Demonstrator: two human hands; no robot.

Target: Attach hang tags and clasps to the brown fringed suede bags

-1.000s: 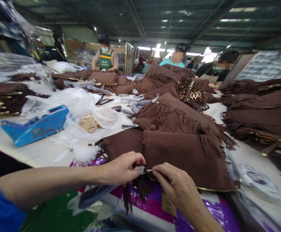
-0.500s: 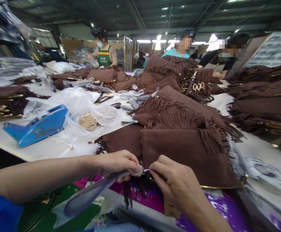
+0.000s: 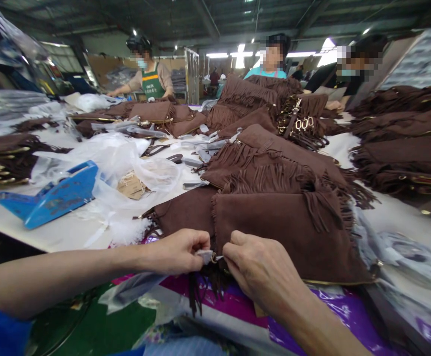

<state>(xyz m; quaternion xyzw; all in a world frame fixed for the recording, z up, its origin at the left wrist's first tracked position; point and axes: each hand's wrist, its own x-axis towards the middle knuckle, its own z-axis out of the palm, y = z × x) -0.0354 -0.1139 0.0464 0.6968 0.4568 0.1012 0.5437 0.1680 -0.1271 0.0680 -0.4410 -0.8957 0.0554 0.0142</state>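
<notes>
A brown fringed bag (image 3: 274, 232) lies at the table's near edge, its fringe hanging over. At its lower left corner, my left hand (image 3: 185, 251) is closed on the end of a plastic-wrapped strap (image 3: 133, 288), which trails down below my forearm. A small metal ring (image 3: 213, 257) shows between my hands. My right hand (image 3: 254, 264) pinches a thin pale strip beside the ring; its fingertips hide most of it. A cardboard tag (image 3: 260, 310) peeks out under my right wrist, mostly covered.
A blue tape dispenser (image 3: 52, 195) stands left, near crumpled white wrapping (image 3: 115, 158) and cardboard tags (image 3: 131, 185). Stacked brown bags lie left, right and behind. Purple plastic (image 3: 330, 316) lies below the near bag. Several people work across the table, including one in a green apron (image 3: 153, 83).
My left fingers have curled tighter, and the wrapped strap has dropped back under my forearm. My right hand has shifted slightly, covering more of the tag. The apron-wearing person now reaches out sideways.
</notes>
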